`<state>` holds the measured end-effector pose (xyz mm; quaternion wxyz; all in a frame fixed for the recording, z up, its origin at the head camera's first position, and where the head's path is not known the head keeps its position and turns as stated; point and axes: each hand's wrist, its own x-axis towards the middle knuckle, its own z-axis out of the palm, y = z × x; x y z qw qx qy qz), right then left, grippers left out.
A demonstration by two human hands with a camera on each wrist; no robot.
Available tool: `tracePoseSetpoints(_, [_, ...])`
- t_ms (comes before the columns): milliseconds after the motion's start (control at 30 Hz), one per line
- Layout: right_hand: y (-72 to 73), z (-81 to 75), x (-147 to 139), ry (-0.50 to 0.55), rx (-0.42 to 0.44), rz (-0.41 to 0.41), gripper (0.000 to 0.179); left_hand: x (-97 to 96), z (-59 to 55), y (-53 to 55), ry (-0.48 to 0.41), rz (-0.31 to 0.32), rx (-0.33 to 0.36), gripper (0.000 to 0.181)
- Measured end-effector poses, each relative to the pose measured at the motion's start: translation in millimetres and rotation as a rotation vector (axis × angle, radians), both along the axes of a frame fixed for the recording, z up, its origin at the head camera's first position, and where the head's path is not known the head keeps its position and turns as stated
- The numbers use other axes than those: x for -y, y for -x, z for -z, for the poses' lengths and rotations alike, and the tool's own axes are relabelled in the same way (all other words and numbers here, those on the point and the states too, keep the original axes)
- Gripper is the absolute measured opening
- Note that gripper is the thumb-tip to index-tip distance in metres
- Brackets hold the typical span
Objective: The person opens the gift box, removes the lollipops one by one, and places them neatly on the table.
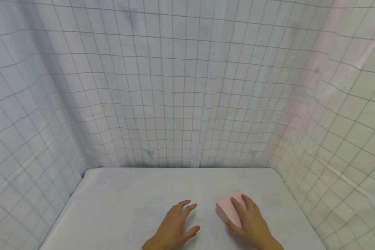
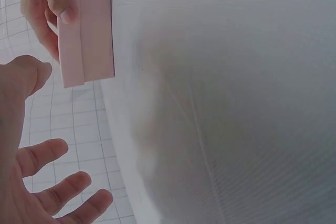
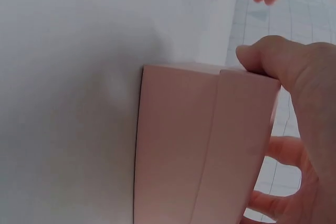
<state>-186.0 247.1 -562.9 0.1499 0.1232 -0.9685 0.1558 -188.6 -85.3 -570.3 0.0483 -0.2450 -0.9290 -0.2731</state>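
Note:
A pink box (image 1: 228,209) with a lid, its seam showing along the side in the right wrist view, sits on the white tabletop right of centre. My right hand (image 1: 252,222) holds it from above, fingers spread across the lid and the thumb against a side near the lid's corner (image 3: 247,87). To the left of the box, my left hand (image 1: 174,225) hovers near the tabletop with its fingers apart and loosely bent. It touches nothing, and a gap separates it from the box. Contents of the box are hidden under the lid.
The white-covered table (image 1: 112,205) stretches to a back edge. White cloth with a dark grid (image 1: 187,104) hangs behind it and along both sides. Faint creases mark the table cover in the left wrist view.

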Motion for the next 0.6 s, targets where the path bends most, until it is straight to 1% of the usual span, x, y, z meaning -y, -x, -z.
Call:
tracePoseSetpoints(100, [-0.9,-0.3,8.7,0.005,0.021,-0.049,0.083,-1.8,-2.1,0.7,0.006,-0.001,0.022,0.071])
tracePoseSetpoints(200, [-1.2,-0.4,15.6,0.000,0.026,-0.097,0.083,-2.9,-2.9,1.5,0.021,0.001,0.027,0.074])
tracePoseSetpoints(300, [-1.2,1.1,20.0,-0.040,-0.006,-0.147,0.083,-4.9,-2.4,2.7,0.024,0.019,0.013,0.075])
tracePoseSetpoints(367, [-0.9,2.9,21.9,-0.082,-0.058,-0.185,0.082,-6.6,-1.8,3.4,0.026,0.034,0.000,0.076])
tracePoseSetpoints(500, [0.6,8.0,26.3,-0.176,-0.206,-0.279,0.081,-8.7,-1.8,3.4,0.026,0.053,-0.028,0.076])
tracePoseSetpoints(567, [2.0,10.9,29.8,-0.204,-0.274,-0.333,0.080,-8.3,-2.7,3.0,0.030,0.058,-0.044,0.076])
tracePoseSetpoints(600, [2.6,11.9,32.1,-0.208,-0.293,-0.361,0.080,-7.8,-3.1,2.6,0.038,0.058,-0.053,0.076])
